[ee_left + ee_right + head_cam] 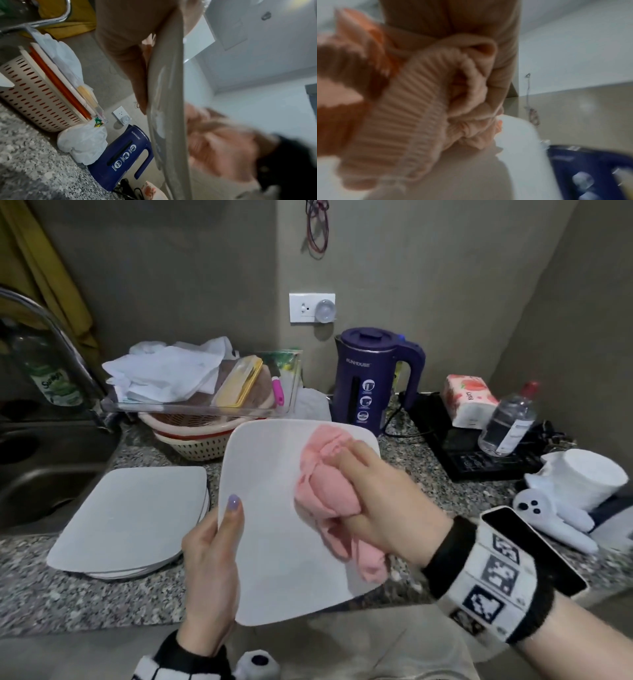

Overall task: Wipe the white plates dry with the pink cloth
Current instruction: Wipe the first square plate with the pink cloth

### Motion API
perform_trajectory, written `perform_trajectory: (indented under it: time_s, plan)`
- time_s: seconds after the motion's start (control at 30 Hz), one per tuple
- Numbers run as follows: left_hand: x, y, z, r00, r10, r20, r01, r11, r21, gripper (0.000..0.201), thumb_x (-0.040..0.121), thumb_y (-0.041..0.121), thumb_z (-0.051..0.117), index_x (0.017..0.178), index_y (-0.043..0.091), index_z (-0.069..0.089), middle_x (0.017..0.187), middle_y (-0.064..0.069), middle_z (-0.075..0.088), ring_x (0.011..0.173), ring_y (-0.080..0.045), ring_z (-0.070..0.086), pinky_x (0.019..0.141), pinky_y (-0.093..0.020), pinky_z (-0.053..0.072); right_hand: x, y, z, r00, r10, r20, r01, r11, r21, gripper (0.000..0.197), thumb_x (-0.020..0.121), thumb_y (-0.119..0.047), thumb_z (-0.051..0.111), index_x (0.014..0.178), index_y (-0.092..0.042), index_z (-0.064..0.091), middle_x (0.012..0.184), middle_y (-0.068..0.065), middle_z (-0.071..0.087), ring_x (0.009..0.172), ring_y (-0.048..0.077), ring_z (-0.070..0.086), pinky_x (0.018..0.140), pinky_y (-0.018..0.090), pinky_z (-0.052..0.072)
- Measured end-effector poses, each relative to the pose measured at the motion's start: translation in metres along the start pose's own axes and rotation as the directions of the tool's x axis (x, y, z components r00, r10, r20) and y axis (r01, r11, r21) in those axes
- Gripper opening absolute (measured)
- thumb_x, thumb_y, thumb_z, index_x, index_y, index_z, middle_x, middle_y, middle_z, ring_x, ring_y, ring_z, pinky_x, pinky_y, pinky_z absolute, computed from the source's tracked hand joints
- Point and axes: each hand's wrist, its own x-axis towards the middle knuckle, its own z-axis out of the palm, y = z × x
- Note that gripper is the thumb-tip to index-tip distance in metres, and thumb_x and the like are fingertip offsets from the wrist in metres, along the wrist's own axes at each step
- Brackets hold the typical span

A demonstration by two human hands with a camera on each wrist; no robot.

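Observation:
A square white plate (274, 508) is held tilted above the counter edge. My left hand (212, 556) grips its left rim, thumb on the face and fingers behind. A bunched pink cloth (325, 477) lies on the plate's upper right part, gripped by my right hand (380, 501). In the left wrist view the plate (164, 94) shows edge-on beside my fingers (137, 75), with the cloth (217, 143) blurred at the right. The right wrist view fills with the ribbed cloth (412, 108) on the plate (518, 142). A stack of white plates (130, 518) rests on the counter at the left.
The granite counter (428, 474) carries a purple kettle (373, 378), stacked baskets (198, 436) under a clear tray of clutter, a dark cooktop (479, 453) with a tissue pack and bottle, and a paper roll (589, 477). A sink (41, 460) and tap lie at the left.

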Motion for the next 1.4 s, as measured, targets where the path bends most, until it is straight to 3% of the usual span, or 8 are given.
perform_trajectory:
  time_s: [0.2, 0.33, 0.43, 0.53, 0.73, 0.97, 1.17, 1.4]
  plan:
    - [0.008, 0.009, -0.001, 0.999, 0.042, 0.028, -0.043, 0.998, 0.050, 0.034, 0.098, 0.005, 0.045, 0.081, 0.015, 0.073, 0.077, 0.008, 0.073, 0.077, -0.002, 0.063, 0.069, -0.018, 0.051, 0.011, -0.044, 0.019, 0.990, -0.138, -0.040, 0.140, 0.988, 0.062, 0.078, 0.072, -0.010, 0.065, 0.136, -0.038, 0.029, 0.134, -0.006, 0.037, 0.108, 0.025, 0.052, 0.062, 0.038, 0.048]
    - [0.006, 0.014, -0.006, 1.000, 0.011, -0.029, -0.012, 1.000, -0.005, 0.024, 0.097, 0.022, 0.050, 0.106, 0.013, 0.070, 0.102, 0.004, 0.075, 0.095, -0.009, 0.068, 0.082, -0.024, 0.055, 0.011, -0.002, -0.011, 0.974, 0.127, -0.187, -0.155, 0.978, -0.142, 0.070, 0.073, -0.019, 0.070, 0.126, -0.030, 0.026, 0.118, -0.002, 0.047, 0.089, 0.026, 0.059, 0.058, 0.033, 0.039]
    - [0.008, 0.012, -0.006, 0.999, -0.007, -0.043, 0.007, 1.000, 0.003, 0.025, 0.098, 0.022, 0.049, 0.107, 0.011, 0.069, 0.103, 0.000, 0.075, 0.097, -0.013, 0.069, 0.085, -0.028, 0.054, -0.013, -0.024, 0.019, 1.000, 0.029, 0.006, -0.028, 0.994, -0.107, 0.065, 0.074, -0.022, 0.070, 0.128, -0.025, 0.032, 0.131, -0.002, 0.038, 0.098, 0.027, 0.058, 0.063, 0.037, 0.047]
    - [0.008, 0.011, -0.007, 0.999, -0.051, -0.006, 0.051, 0.998, 0.044, 0.036, 0.100, 0.011, 0.043, 0.083, 0.013, 0.074, 0.073, 0.002, 0.075, 0.067, -0.003, 0.067, 0.060, -0.014, 0.052, -0.017, -0.065, 0.043, 0.977, -0.131, 0.168, 0.120, 0.990, 0.075, 0.069, 0.075, -0.018, 0.065, 0.136, -0.025, 0.034, 0.136, -0.005, 0.034, 0.109, 0.024, 0.051, 0.070, 0.042, 0.051]
    - [0.003, 0.015, -0.010, 0.992, -0.123, -0.015, 0.121, 0.991, -0.063, 0.029, 0.099, 0.025, 0.046, 0.112, 0.011, 0.068, 0.105, -0.002, 0.075, 0.094, -0.016, 0.071, 0.078, -0.027, 0.058, 0.009, -0.016, -0.013, 0.983, 0.156, -0.097, -0.174, 0.960, -0.219, 0.062, 0.075, -0.022, 0.066, 0.127, -0.031, 0.034, 0.125, -0.008, 0.035, 0.092, 0.028, 0.058, 0.059, 0.036, 0.042]
    - [0.010, 0.010, -0.005, 0.982, -0.175, -0.071, 0.165, 0.979, -0.121, 0.028, 0.094, 0.029, 0.054, 0.105, 0.007, 0.069, 0.112, -0.020, 0.070, 0.096, -0.029, 0.069, 0.086, -0.042, 0.056, -0.044, -0.074, 0.047, 0.916, -0.073, 0.395, 0.020, 0.990, 0.137, 0.076, 0.074, -0.032, 0.070, 0.138, -0.036, 0.029, 0.139, -0.013, 0.023, 0.118, 0.023, 0.050, 0.086, 0.044, 0.048]
    - [0.008, 0.014, -0.013, 0.995, -0.093, -0.049, 0.087, 0.991, -0.102, 0.026, 0.100, 0.021, 0.046, 0.112, 0.012, 0.066, 0.104, 0.002, 0.075, 0.094, -0.012, 0.071, 0.077, -0.024, 0.057, -0.041, -0.001, 0.007, 0.968, 0.158, 0.193, -0.115, 0.970, -0.215, 0.066, 0.075, -0.035, 0.070, 0.129, -0.033, 0.032, 0.133, -0.012, 0.023, 0.099, 0.022, 0.061, 0.063, 0.030, 0.037]
    - [0.002, 0.011, -0.005, 0.997, -0.082, 0.002, 0.082, 0.996, -0.047, 0.026, 0.094, 0.018, 0.049, 0.089, 0.012, 0.074, 0.089, 0.000, 0.075, 0.084, -0.011, 0.068, 0.078, -0.027, 0.054, 0.025, -0.053, 0.003, 0.997, -0.059, 0.051, 0.061, 0.997, -0.043, 0.076, 0.072, -0.023, 0.070, 0.139, -0.028, 0.034, 0.139, -0.003, 0.027, 0.094, 0.029, 0.059, 0.058, 0.035, 0.043]
